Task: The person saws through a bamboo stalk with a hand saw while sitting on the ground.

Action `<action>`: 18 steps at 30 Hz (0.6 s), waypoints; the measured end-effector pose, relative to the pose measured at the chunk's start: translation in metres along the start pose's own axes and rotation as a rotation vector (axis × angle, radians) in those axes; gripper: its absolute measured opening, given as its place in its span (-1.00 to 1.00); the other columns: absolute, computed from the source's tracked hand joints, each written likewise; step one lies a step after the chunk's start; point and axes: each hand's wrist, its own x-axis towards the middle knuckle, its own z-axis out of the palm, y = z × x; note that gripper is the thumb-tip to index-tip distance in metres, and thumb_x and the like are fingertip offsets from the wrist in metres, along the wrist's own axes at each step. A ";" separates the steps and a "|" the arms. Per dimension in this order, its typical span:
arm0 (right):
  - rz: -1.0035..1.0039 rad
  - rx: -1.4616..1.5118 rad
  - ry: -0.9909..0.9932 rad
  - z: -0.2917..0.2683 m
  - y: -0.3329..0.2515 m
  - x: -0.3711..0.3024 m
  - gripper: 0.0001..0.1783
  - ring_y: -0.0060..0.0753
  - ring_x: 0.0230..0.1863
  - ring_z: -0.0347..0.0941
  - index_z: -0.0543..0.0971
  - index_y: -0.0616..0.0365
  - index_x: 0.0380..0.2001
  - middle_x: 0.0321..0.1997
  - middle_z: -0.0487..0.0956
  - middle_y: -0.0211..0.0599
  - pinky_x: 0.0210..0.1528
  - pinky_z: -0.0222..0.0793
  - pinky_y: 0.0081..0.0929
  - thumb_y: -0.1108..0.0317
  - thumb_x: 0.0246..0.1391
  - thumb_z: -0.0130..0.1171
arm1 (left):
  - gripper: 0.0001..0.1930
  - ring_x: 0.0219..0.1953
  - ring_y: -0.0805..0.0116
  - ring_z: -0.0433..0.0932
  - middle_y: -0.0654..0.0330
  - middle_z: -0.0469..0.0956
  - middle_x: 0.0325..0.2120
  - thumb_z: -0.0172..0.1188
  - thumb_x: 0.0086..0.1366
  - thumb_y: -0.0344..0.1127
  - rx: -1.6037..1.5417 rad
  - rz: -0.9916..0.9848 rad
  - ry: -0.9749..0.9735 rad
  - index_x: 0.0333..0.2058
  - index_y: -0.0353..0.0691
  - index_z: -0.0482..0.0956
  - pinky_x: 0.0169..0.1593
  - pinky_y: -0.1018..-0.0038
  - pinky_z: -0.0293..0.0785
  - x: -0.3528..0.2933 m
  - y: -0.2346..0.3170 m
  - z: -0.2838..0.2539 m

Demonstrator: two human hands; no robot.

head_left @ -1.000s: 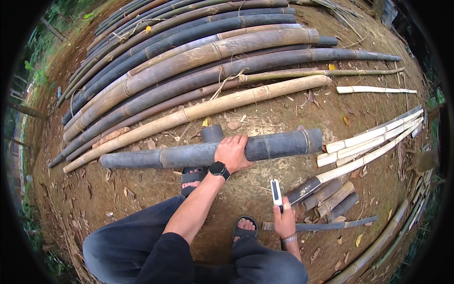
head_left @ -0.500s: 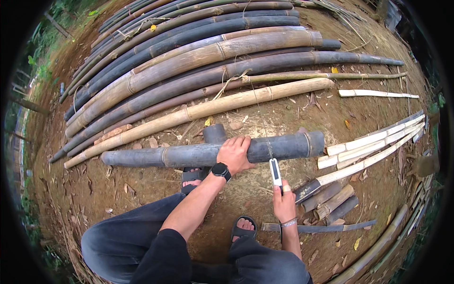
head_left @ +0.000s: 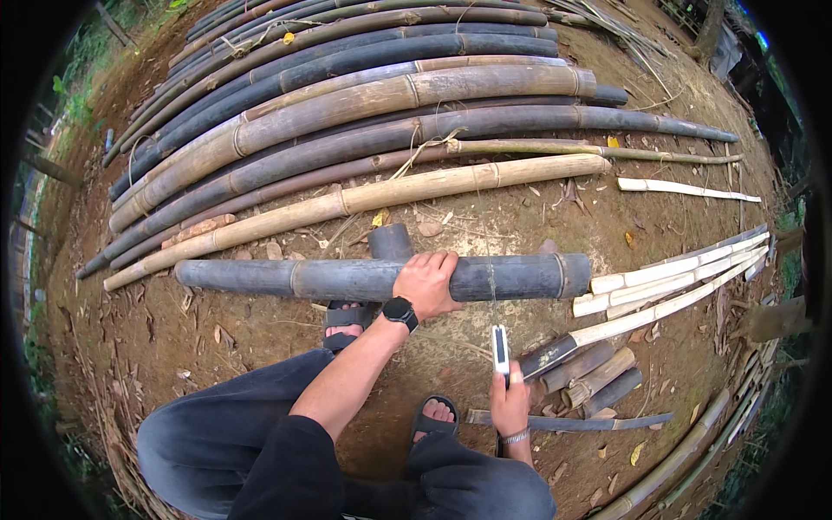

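A thick dark bamboo pole (head_left: 234, 277) lies crosswise in front of me, resting over a short dark bamboo piece (head_left: 390, 240). My left hand (head_left: 426, 283) is clamped over the pole's top near its middle, thumb toward the near side. In my right hand (head_left: 510, 401) is the white and black handle of a handsaw (head_left: 500, 347), fingers closed round it. The saw's thin blade crosses the pole to the right of my left hand, short of the pole's right-hand node. Whether the blade has cut into the pole is hard to make out.
Long bamboo poles (head_left: 329, 143) lie side by side beyond, a pale bamboo pole (head_left: 303, 214) nearest. To the right are split white bamboo strips (head_left: 685, 282), short bamboo offcuts (head_left: 598, 374) and a flat dark strip (head_left: 568, 422). My sandalled feet (head_left: 433, 416) stand on the dirt, close to the pole.
My right hand has drawn the saw back toward me, so the handle sits farther from the pole. My left hand keeps its hold; the whole view has shifted slightly.
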 end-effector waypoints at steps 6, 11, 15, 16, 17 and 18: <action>0.080 0.014 -0.036 -0.005 -0.023 0.039 -0.73 0.22 -0.45 0.58 0.49 0.19 -0.02 -0.51 0.57 0.06 -0.40 0.42 -0.05 0.23 0.37 0.08 | -0.10 0.06 0.07 0.62 0.05 0.63 0.00 0.62 -0.30 0.00 0.030 -0.007 0.025 0.09 -0.22 0.53 0.19 0.25 0.52 0.001 0.001 0.004; 0.142 0.084 -0.043 -0.003 0.003 0.001 -0.69 0.18 -0.42 0.58 0.50 0.19 -0.03 -0.49 0.56 0.05 -0.36 0.44 -0.09 0.17 0.35 0.11 | -0.15 0.02 0.05 0.62 0.03 0.63 -0.06 0.62 -0.26 0.00 -0.007 -0.008 -0.047 0.03 -0.25 0.52 0.16 0.24 0.52 0.011 -0.005 -0.008; 0.149 0.087 -0.023 -0.006 -0.005 -0.010 -0.69 0.18 -0.41 0.58 0.49 0.19 -0.03 -0.49 0.55 0.05 -0.37 0.43 -0.10 0.18 0.35 0.12 | -0.11 0.03 0.04 0.64 0.01 0.64 0.00 0.62 -0.28 0.03 0.010 -0.031 -0.032 0.08 -0.24 0.55 0.19 0.22 0.53 0.010 0.001 -0.005; 0.144 0.067 -0.032 -0.009 -0.014 0.006 -0.70 0.19 -0.41 0.58 0.49 0.19 -0.04 -0.49 0.55 0.04 -0.37 0.42 -0.10 0.19 0.35 0.12 | -0.11 0.03 0.03 0.64 0.00 0.64 0.00 0.62 -0.28 0.03 0.006 -0.031 -0.025 0.08 -0.24 0.55 0.19 0.21 0.53 0.011 0.002 -0.003; 0.136 0.048 -0.039 -0.012 -0.021 0.023 -0.71 0.19 -0.41 0.58 0.49 0.19 -0.04 -0.49 0.55 0.04 -0.38 0.42 -0.10 0.20 0.35 0.11 | -0.08 0.04 0.04 0.64 -0.01 0.64 0.02 0.63 -0.28 0.06 0.039 -0.040 0.002 0.10 -0.24 0.54 0.20 0.23 0.52 0.011 0.002 0.002; 0.125 0.031 -0.050 -0.013 -0.024 0.032 -0.72 0.19 -0.41 0.58 0.48 0.19 -0.05 -0.49 0.54 0.04 -0.38 0.41 -0.11 0.21 0.36 0.11 | -0.08 0.04 0.05 0.64 -0.02 0.64 0.02 0.63 -0.28 0.06 0.041 -0.042 0.005 0.10 -0.24 0.54 0.20 0.23 0.52 0.010 0.001 0.003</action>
